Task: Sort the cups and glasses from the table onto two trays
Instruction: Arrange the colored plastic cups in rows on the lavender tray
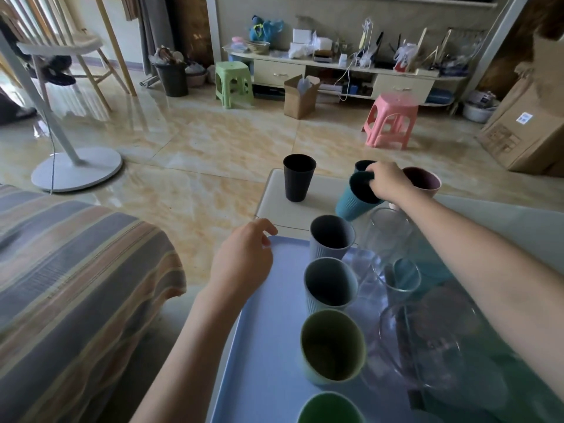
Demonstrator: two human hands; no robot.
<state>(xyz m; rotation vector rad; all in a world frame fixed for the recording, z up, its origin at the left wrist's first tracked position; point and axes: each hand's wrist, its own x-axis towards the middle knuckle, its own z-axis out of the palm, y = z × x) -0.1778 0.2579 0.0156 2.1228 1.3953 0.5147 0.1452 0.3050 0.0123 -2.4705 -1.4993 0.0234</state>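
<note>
— Which cup do you have?

— The teal cup [355, 199]. My right hand [389, 184] grips it at the rim, fingers curled over the edge and into its mouth, and it hangs tilted above the far end of the table, next to the white tray [274, 203].

— What stands around it?

— A black cup [298, 177] upright on the white tray, well apart from the teal one. Behind my knuckles sit a dark blue cup [363, 165] and a pink cup [424, 181] (both partly hidden by my hand).

— And your other hand?

— My left hand [244, 264] rests at the far corner of the blue tray [268, 346], fingers loosely curled and holding nothing, the fingertips just over its rim.

— What is on that tray?

— A row of ribbed cups along its right side: a grey cup [331, 238] farthest, then a pale blue cup [331, 283], a light green cup [332, 346], and a bright green cup [331, 409] cut off by the frame's bottom edge.

— The glasses?

— The clear glasses [396, 270] stand just beside that row, on the glass table [518, 221], under my right forearm.
</note>
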